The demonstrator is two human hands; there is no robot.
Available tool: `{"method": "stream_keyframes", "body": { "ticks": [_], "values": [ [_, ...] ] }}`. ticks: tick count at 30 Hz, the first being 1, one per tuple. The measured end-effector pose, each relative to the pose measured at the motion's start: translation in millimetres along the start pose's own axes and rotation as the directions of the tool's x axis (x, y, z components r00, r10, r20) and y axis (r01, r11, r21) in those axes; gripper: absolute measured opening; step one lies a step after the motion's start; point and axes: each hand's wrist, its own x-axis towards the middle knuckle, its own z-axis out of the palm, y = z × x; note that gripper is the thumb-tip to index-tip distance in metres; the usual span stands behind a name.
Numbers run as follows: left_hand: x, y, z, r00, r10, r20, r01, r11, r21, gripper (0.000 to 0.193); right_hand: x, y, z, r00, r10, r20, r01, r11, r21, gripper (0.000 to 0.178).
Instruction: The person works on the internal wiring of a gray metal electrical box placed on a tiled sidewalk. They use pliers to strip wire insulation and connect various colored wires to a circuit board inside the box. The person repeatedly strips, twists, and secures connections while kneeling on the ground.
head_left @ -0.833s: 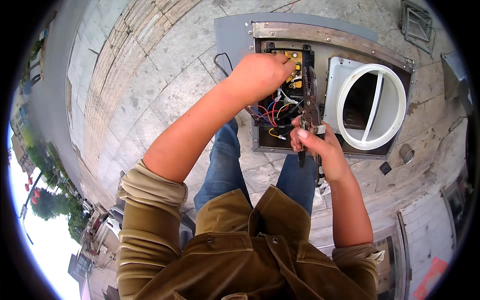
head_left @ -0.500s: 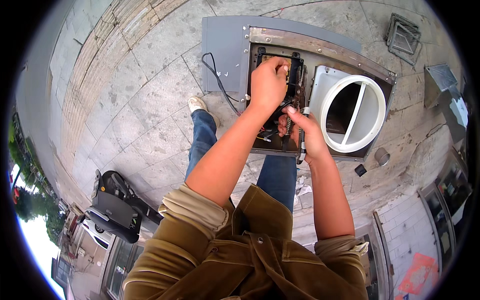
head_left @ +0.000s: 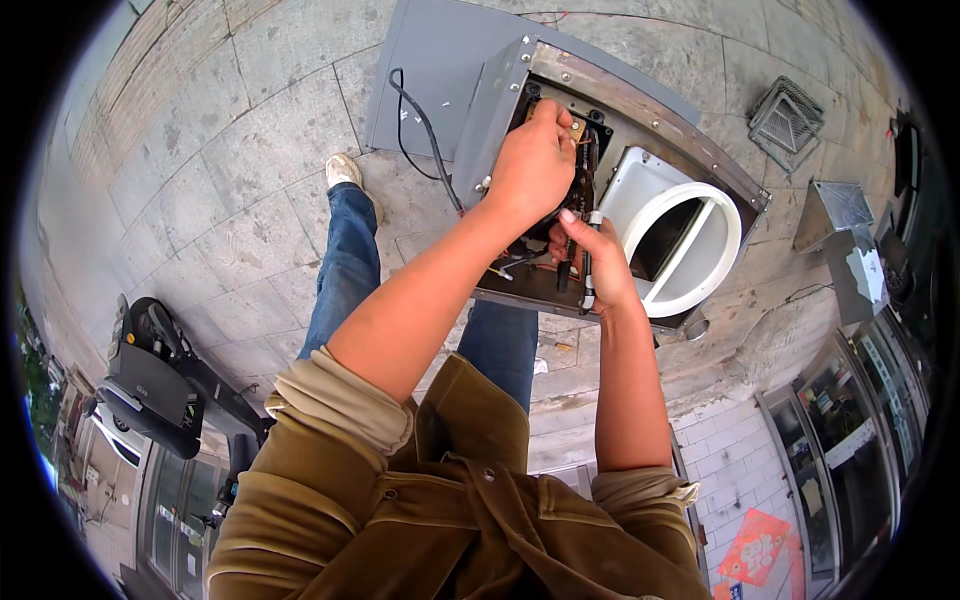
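Observation:
A metal appliance housing [head_left: 515,80] stands open in front of me, its inside showing dark parts and wires. My left hand [head_left: 535,165] reaches into its left part, fingers pinched together against a brass-coloured piece [head_left: 577,130]; whatever is between the fingertips is hidden. Just below it, my right hand [head_left: 606,258] is closed around a slim black-and-silver rod-like tool [head_left: 588,285]. A second dark, narrow piece [head_left: 564,274] hangs beside that rod under my fingers; its kind is unclear. Loose wires [head_left: 508,268] lie at the housing's near left corner.
A white round duct collar [head_left: 722,280] sits on the housing's right side. A black cable [head_left: 430,130] runs out to the left over a grey panel [head_left: 400,110]. Grey mesh filters [head_left: 787,125] and a metal box [head_left: 835,210] are at the right. A scooter [head_left: 155,385] stands left.
My view has shifted and turned, so the housing appears tilted. Both hands stay in the same part of the housing, the left still pinching, the right still holding the rod-like tool.

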Motion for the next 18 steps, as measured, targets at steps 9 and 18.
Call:
{"method": "stream_keyframes", "body": {
  "ticks": [9, 18],
  "values": [
    [-0.3, -0.6, -2.7, 1.000, 0.017, 0.020, -0.016, 1.000, -0.023, 0.022, 4.1, 5.6, -0.8, 0.998, -0.066, -0.004, 0.066, 0.995, -0.076, 0.033],
    [0.7, -1.9, -1.1, 0.999, 0.033, 0.019, -0.033, 0.999, -0.021, 0.023, 6.5, 9.9, -0.2, 0.993, -0.105, -0.059, 0.099, 0.990, -0.102, 0.031]
  ]
}}
